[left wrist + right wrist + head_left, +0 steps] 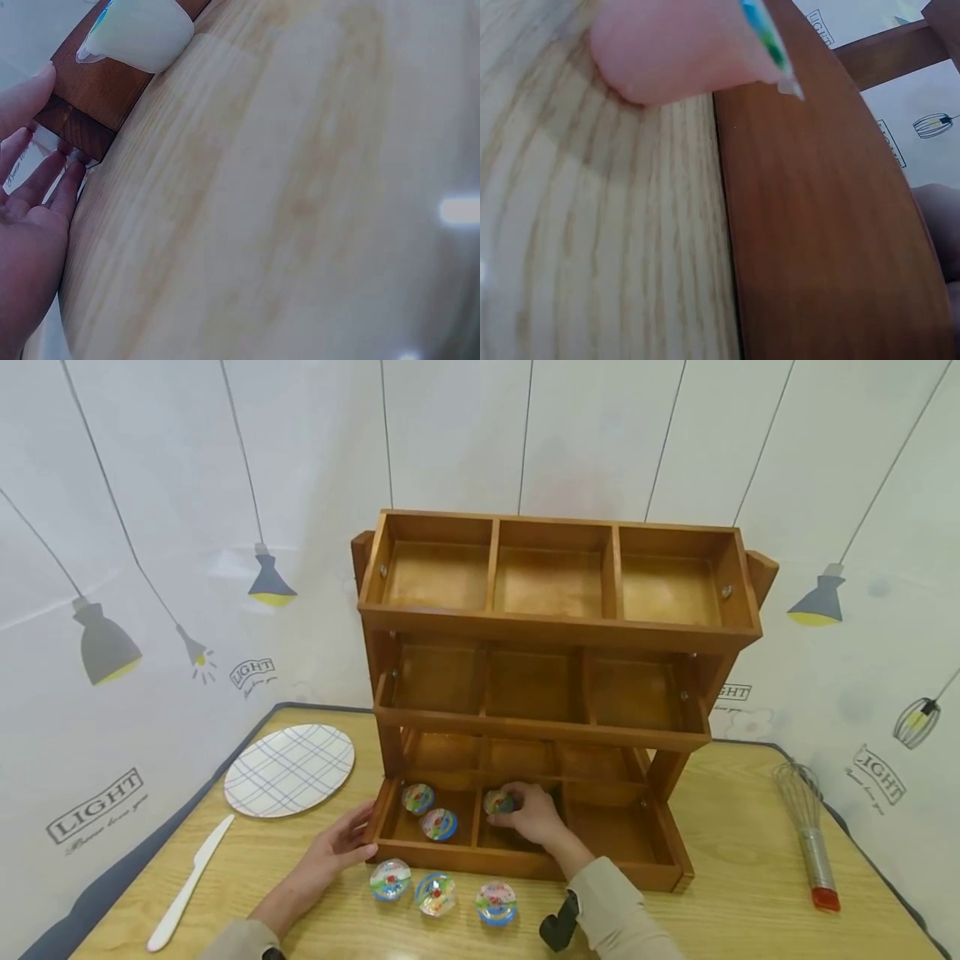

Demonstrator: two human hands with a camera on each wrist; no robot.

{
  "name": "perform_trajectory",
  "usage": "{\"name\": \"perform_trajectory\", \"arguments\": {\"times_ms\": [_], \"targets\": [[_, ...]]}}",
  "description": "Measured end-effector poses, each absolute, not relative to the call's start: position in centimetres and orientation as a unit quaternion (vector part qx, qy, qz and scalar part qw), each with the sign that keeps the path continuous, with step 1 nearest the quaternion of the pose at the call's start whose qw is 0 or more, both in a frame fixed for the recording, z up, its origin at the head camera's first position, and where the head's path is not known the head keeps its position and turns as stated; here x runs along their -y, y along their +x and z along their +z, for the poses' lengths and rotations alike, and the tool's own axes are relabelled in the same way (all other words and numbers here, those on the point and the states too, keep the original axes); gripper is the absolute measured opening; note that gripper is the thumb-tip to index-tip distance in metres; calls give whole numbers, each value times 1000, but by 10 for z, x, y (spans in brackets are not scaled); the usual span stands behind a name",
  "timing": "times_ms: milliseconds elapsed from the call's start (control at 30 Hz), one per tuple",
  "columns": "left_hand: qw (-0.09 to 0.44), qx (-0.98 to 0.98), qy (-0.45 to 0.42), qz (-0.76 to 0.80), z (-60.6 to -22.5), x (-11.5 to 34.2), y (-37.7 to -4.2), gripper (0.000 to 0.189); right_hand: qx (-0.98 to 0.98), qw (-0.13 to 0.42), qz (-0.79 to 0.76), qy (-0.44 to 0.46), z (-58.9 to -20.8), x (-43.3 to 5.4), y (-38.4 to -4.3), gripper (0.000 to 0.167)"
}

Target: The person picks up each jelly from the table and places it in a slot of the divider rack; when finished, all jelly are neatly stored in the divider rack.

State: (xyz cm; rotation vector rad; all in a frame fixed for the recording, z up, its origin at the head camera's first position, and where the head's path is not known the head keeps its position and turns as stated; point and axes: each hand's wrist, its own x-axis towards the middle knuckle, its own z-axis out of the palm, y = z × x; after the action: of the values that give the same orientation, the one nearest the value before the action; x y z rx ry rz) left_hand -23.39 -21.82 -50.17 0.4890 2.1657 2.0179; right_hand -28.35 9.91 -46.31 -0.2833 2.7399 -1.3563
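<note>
My right hand [531,814] pinches a jelly cup [496,802] with a printed film lid, inside the middle compartment of the bottom tier of a brown wooden shelf [525,862]. In the right wrist view only a dark edge of that hand shows. My left hand [333,847] rests at the shelf's front left corner, thumb on the front board and fingers along the side, as the left wrist view also shows. Two jelly cups [438,824] sit in the bottom left compartment. In front of the shelf stand a whitish cup [146,34], another cup [436,894] and a pink cup [675,49].
Left of the shelf lies a checked plate [291,771], with a white knife [191,883] nearer me. A whisk [810,835] with a red end lies at the far right. Two upper tiers [555,625] of the shelf overhang the bottom one. A printed wall covering [322,460] stands behind.
</note>
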Motion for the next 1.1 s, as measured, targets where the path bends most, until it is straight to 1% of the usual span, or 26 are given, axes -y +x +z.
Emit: {"name": "perform_trajectory", "arguments": {"times_ms": [167, 400, 533, 600, 633, 700, 800, 867, 933, 1033, 1100], "targets": [[70, -722, 162, 669, -501, 218, -233, 66, -899, 19, -428, -88, -464, -96, -283, 54], [74, -723, 160, 668, -501, 217, -232, 66, -905, -4, -413, -100, -461, -99, -276, 60], [67, -723, 164, 668, -501, 217, -232, 66, -891, -39, -436, -121, -457, -100, -266, 55], [67, -722, 160, 669, -501, 217, -232, 66, -873, -47, -466, -136, -453, -100, -258, 52], [68, -723, 160, 669, -501, 217, -232, 66, -861, -44, -486, -143, -451, -100, -253, 50], [70, -723, 156, 670, -502, 218, -231, 66, -829, -22, -535, -161, -445, -100, -243, 48], [74, -723, 151, 670, -502, 218, -231, 66, -787, 31, -583, -199, -438, -102, -226, 45], [75, -724, 148, 670, -502, 217, -231, 66, -772, 61, -586, -237, -435, -104, -215, 42], [77, -724, 146, 669, -502, 217, -232, 66, -771, 77, -571, -271, -434, -106, -204, 40], [77, -726, 146, 668, -501, 217, -233, 66, -792, 69, -529, -297, -439, -111, -191, 41], [77, -725, 148, 668, -501, 218, -233, 66, -810, 59, -504, -293, -444, -114, -185, 44]]}}
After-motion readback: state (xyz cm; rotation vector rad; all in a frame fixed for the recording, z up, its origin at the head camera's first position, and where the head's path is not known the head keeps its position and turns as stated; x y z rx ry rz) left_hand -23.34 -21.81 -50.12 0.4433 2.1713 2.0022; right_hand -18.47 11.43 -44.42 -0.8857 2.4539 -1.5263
